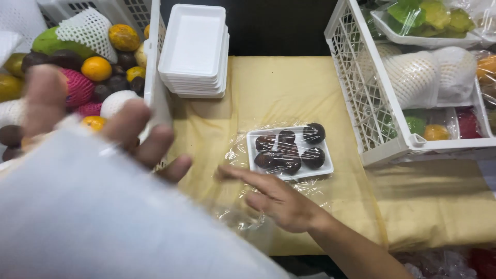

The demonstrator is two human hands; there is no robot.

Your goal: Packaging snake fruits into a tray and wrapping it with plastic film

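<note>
White tray (289, 174), dark plums (313, 157), yellow cloth (279, 88)

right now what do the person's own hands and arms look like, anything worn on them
Both hands are bare, no gloves, and no rings or watch that I can make out. The right hand leads into a bare forearm, no sleeve in view. The left hand is close to the camera and blurred, so finer detail there cannot be told.
</note>
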